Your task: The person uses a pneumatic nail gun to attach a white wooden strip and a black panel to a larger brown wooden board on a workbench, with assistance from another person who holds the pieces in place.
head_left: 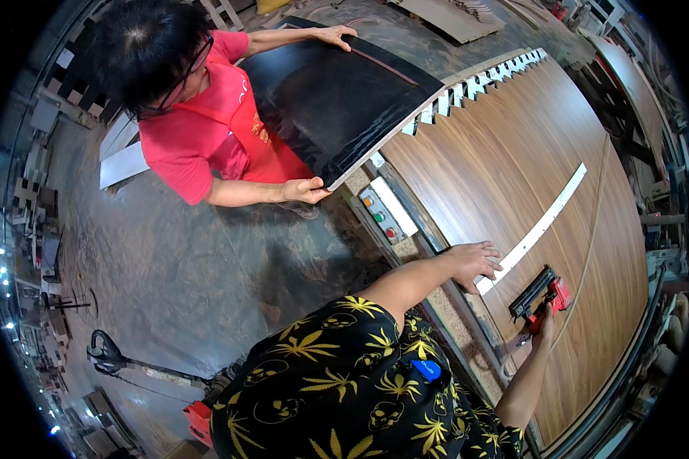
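A thin white strip (540,223) lies slantwise on a wood-grain panel (475,183). My left hand (475,264) rests at the strip's near end, fingers stretched out and touching its edge. To the right of it, my right hand (544,329) is closed round the grip of a red and black nail gun (542,297). The gun sits just above the panel or against it; I cannot tell which. A tan hose (587,264) runs across the panel beside the gun.
On the left, a person in a red shirt (199,145) holds a black board (321,92) by its edges, overlapping the panel's far left corner. White zigzag pieces (471,86) line the panel's far edge. A button box (383,216) is beside the table. A pallet jack handle (111,353) stands at left.
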Demonstrator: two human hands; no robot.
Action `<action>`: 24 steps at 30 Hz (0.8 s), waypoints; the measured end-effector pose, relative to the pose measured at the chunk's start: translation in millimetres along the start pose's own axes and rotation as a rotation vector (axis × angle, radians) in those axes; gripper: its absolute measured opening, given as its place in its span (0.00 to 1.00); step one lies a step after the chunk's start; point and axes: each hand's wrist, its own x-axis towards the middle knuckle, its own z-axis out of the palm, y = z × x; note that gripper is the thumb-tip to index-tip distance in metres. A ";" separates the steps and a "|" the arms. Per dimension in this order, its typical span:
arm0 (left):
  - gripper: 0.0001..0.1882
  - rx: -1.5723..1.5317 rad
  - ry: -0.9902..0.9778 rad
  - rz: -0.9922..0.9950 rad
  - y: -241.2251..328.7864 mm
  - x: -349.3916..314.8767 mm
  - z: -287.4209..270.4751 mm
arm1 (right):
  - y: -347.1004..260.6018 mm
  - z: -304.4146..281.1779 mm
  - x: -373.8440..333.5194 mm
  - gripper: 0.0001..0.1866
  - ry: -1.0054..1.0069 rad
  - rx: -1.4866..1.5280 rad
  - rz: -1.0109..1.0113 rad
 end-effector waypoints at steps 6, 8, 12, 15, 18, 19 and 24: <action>0.33 0.010 -0.027 -0.017 1.7 -3.6 -2.5 | -11.0 18.5 -17.0 0.17 0.096 -0.059 0.028; 0.32 0.010 -0.025 -0.010 2.1 -3.2 -3.6 | -14.5 21.2 -22.8 0.17 0.089 -0.038 0.031; 0.32 -0.004 -0.005 0.019 1.5 -2.2 -4.7 | -9.3 15.2 -15.2 0.17 0.066 0.010 0.002; 0.34 0.057 -0.042 0.031 1.9 -1.0 -8.5 | -6.7 12.2 -6.2 0.16 0.083 0.016 0.020; 0.38 0.036 -0.002 0.071 4.3 -2.6 -10.4 | -2.4 3.6 1.2 0.16 0.079 -0.002 -0.006; 0.38 0.022 0.032 0.067 5.8 -3.6 -11.1 | -1.4 2.5 3.7 0.16 0.069 -0.014 -0.022; 0.33 -0.047 0.384 -0.054 23.8 -24.2 -4.9 | -7.2 14.5 -1.8 0.16 -0.003 0.038 0.014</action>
